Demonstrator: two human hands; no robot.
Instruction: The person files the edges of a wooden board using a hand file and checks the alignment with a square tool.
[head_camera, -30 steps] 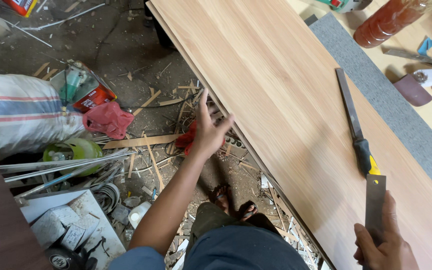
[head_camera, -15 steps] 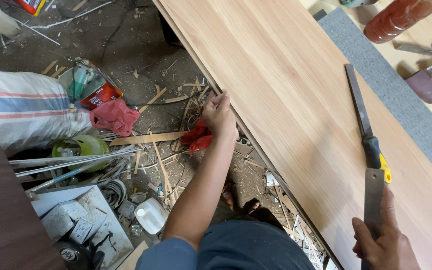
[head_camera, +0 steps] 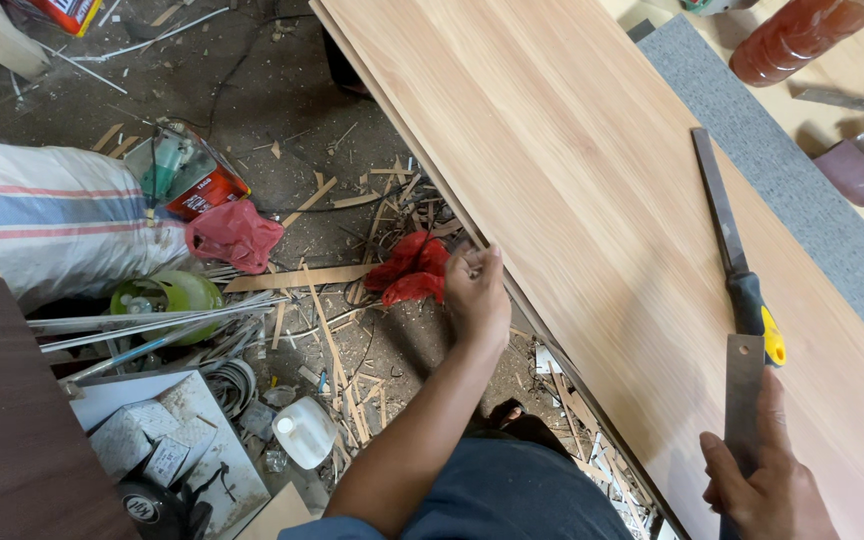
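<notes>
A long light wooden board (head_camera: 572,170) runs diagonally across the view. My left hand (head_camera: 477,295) is at its near left edge, above the littered floor, with fingers curled and pinched on the edge. At the lower right my right hand (head_camera: 767,480) grips a flat grey metal blade (head_camera: 742,395) that lies on the board. A long file (head_camera: 722,220) with a black and yellow handle rests on the board just beyond the blade. What the left fingers pinch is too small to make out.
A red cloth (head_camera: 412,268) lies on the floor beside my left hand. Wood offcuts, a striped sack (head_camera: 52,215), a white plastic bottle (head_camera: 302,432) and a dark brown panel (head_camera: 2,420) crowd the left. A grey strip (head_camera: 782,170) and an orange bottle (head_camera: 802,35) lie beyond the board.
My left hand was spread open above the floor; it moved to the board's edge and its fingers closed there. The right hand kept hold of the blade.
</notes>
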